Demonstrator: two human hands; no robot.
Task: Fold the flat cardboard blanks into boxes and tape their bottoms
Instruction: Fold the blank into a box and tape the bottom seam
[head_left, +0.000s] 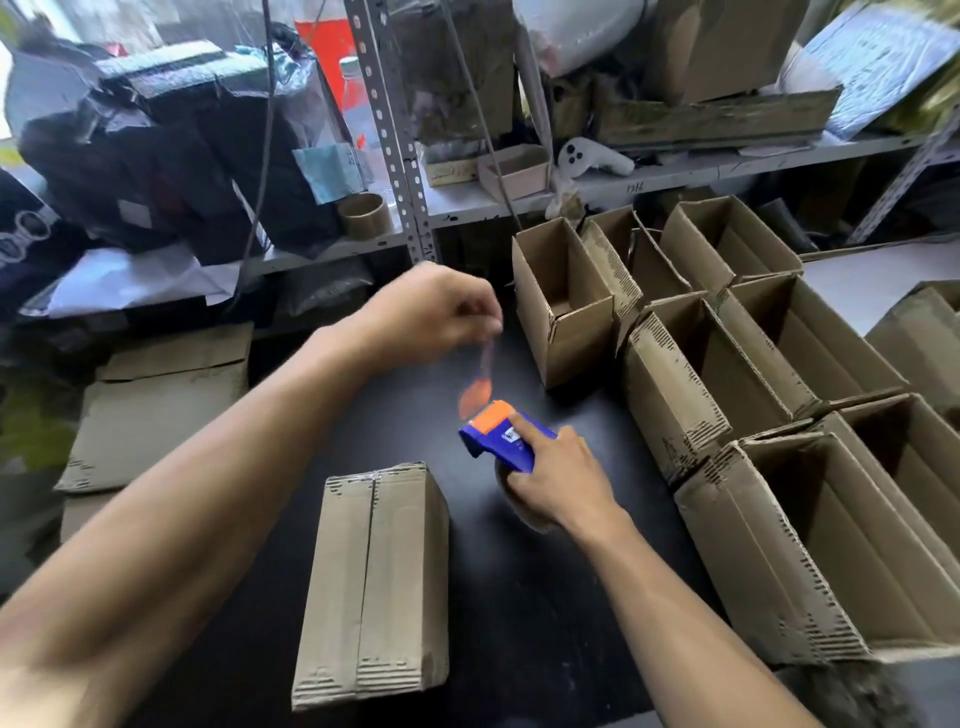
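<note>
Right hand (558, 480) grips tape dispenser (501, 434); left hand (434, 312) pinches tape end (485, 358). Risk: the thin strip twists and sticks to itself before reaching the box (374, 582).

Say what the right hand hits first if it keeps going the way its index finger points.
Probably nothing soon. The right hand grips the tape dispenser and points up-left, toward the tape strip pinched by the left hand. Past that lies bare black table, then the shelf edge. Depth is unclear.

Left hand (434, 312) raised, fingers pinched together; right hand (558, 480) lower, curled in a grip, forefinger extended.
</note>
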